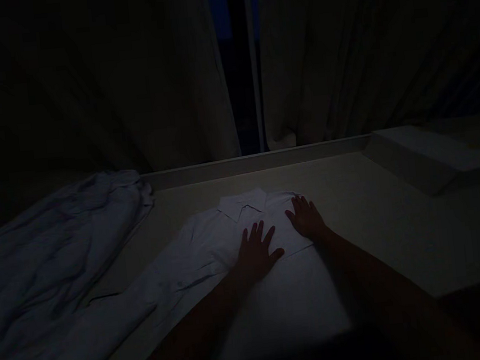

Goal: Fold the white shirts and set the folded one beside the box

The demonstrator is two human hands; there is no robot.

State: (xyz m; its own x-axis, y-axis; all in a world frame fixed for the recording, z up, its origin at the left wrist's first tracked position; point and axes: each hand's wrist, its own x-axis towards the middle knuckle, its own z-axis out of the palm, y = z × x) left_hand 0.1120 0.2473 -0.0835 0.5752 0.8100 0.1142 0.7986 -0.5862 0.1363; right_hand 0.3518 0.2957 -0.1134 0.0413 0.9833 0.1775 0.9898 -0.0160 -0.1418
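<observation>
Across a pale, flat surface (374, 212) in a very dim room, a white collared shirt (248, 269) lies spread out, collar toward the far edge. Both hands rest flat on its chest with fingers spread, gripping nothing: the left hand (255, 252) near the middle, the right hand (305, 219) just beside it, farther off. A rumpled garment (56, 260) lies at left. Behind, closed curtains (163, 85) (with a dark gap) hang; a pale slab (428, 156) sits far right.
</observation>
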